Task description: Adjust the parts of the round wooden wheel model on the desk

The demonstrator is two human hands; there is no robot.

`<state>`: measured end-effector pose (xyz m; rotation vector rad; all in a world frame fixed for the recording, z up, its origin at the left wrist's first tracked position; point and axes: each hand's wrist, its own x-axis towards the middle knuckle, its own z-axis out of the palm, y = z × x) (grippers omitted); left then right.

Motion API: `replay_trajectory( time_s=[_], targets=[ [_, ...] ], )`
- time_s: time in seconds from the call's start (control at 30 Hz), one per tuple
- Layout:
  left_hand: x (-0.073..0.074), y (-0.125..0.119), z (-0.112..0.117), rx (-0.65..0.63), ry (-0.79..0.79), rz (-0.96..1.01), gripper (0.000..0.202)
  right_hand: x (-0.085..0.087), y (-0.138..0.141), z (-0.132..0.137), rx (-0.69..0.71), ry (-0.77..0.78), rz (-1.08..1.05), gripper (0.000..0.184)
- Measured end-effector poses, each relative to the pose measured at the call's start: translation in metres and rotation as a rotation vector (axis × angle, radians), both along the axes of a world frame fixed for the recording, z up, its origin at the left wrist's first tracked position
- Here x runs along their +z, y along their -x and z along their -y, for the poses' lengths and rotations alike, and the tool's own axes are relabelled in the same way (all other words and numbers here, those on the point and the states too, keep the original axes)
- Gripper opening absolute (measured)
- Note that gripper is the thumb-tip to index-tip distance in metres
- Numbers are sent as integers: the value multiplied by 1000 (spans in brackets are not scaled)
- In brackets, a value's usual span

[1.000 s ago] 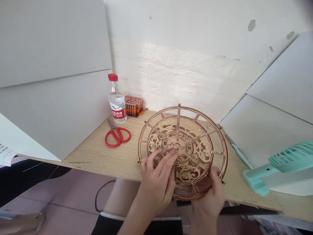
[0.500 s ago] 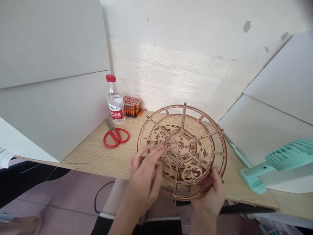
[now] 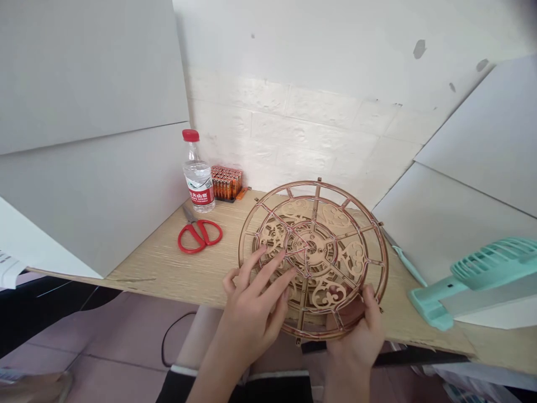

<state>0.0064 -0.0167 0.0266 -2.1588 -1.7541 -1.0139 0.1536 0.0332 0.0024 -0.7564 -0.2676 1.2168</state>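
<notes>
A round, openwork wheel-shaped frame [image 3: 350,254], brown-rimmed with spokes and pale scroll-cut panels, is tilted up over the table's front edge. Thin wire or cord runs along its rings and spokes toward the hub. My right hand [image 3: 356,330] grips the lower right rim, thumb on the near face and the other fingers behind it, partly seen through the gaps. Over the lower left of the frame lies my left hand [image 3: 258,296], fingers spread apart and fingertips at the spokes left of the hub. Whether those fingertips press on the wire is hard to see.
Red-handled scissors [image 3: 199,235] lie on the wooden table [image 3: 168,274] at left. Behind them stand a water bottle [image 3: 199,184] and a block of orange batteries [image 3: 227,183]. At right are a mint-green handheld fan [image 3: 465,280] and a thin mint-green tool [image 3: 410,266]. White panels flank both sides.
My left hand has spread its fingers and shifted slightly right across the frame. My right hand keeps its hold on the rim, and the frame has barely moved.
</notes>
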Motion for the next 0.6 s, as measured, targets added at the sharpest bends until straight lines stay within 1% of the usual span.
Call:
replay_trajectory(
  time_s=[0.23, 0.4, 0.6],
  targets=[
    [-6, -4, -1, -23, 57, -44, 39, -4, 1, -1, -45, -14, 16, 43],
    [-10, -5, -3, -27, 82, -59, 44, -4, 2, -1, -65, -31, 68, 42],
    [-13, -8, -3, -16, 90, -75, 45, -2, 2, -1, -33, -67, 13, 39]
  ],
)
